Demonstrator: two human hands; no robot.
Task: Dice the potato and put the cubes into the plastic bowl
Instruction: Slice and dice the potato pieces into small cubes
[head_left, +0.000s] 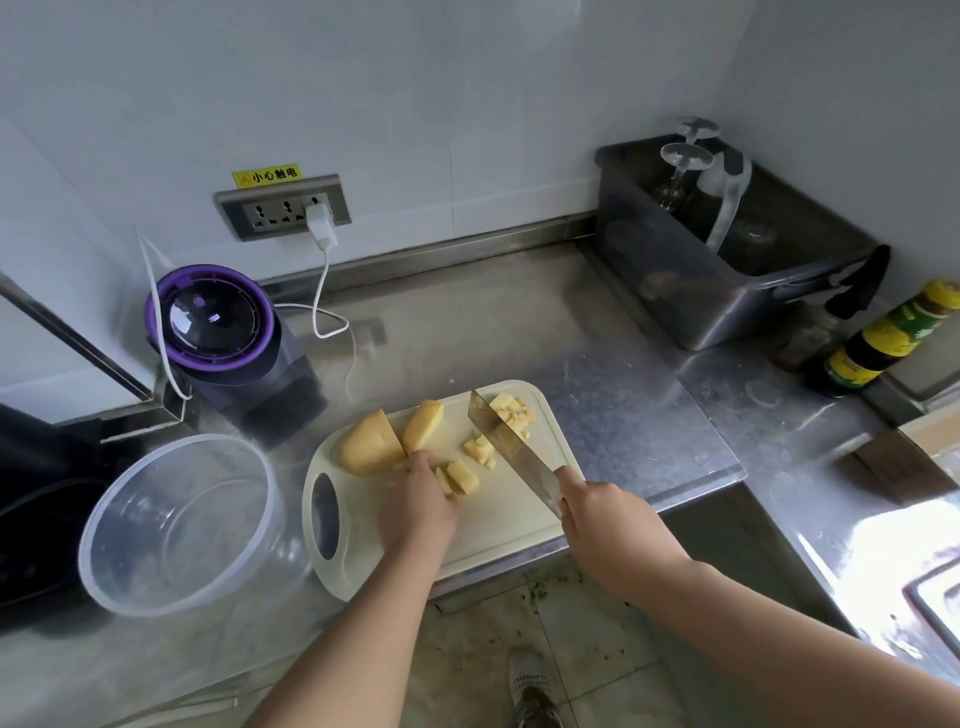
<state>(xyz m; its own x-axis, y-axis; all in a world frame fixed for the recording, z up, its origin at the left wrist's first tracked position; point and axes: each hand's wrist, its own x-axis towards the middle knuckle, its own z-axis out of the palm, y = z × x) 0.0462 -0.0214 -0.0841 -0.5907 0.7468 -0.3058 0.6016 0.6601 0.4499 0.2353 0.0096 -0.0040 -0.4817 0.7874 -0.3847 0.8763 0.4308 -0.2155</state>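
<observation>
Reaching in from below, both bare forearms stretch over the steel table (623, 395) to the cream plastic cutting board (498, 525). A clear round plastic bowl (89, 540) stands on the table just left of the board. A dark grey plastic bin (675, 296) in the far right corner holds upturned stemmed glasses (684, 156). The left hand (418, 501) lies knuckles-up, fingers curled down onto a short pale-yellow potato strip (462, 475). The right hand (602, 525) wraps the handle of a broad steel cleaver (511, 441), its blade slanting away among diced potato cubes (511, 410). Two large peeled potato chunks (371, 444) lie at the board's far left.
</observation>
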